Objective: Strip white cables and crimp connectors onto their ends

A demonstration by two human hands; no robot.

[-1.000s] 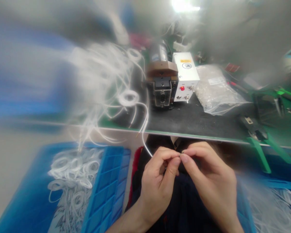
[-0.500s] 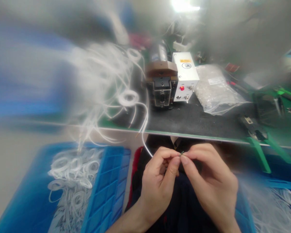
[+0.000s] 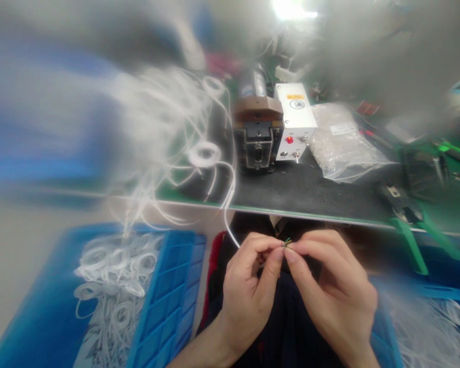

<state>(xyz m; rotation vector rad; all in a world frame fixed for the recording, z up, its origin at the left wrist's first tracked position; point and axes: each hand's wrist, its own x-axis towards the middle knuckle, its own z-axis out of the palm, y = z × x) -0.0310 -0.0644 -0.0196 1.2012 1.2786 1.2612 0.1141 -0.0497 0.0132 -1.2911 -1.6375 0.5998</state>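
Note:
A white cable (image 3: 227,221) hangs over the bench edge and runs into my left hand (image 3: 249,286), whose thumb and forefinger pinch it near its end. Thin coloured wires (image 3: 287,241), green and yellow among them, stick up between my fingertips. My right hand (image 3: 335,291) pinches these wires, thumb against forefinger, almost touching the left fingertips. Both hands are above my lap, just in front of the bench. On the bench lies a white cable coil (image 3: 204,154), to which the held cable seems to lead.
A small machine (image 3: 258,128) with a white control box (image 3: 296,120) and a lit red lamp stands on a black mat (image 3: 310,191). Right of it are a clear plastic bag (image 3: 345,140) and green-handled pliers (image 3: 410,225). Blue crates (image 3: 168,286) with coiled cables flank me.
My right fingertips have shifted slightly, and more of the green and yellow wires now shows between the hands. Both hands keep their pinch in nearly the same place.

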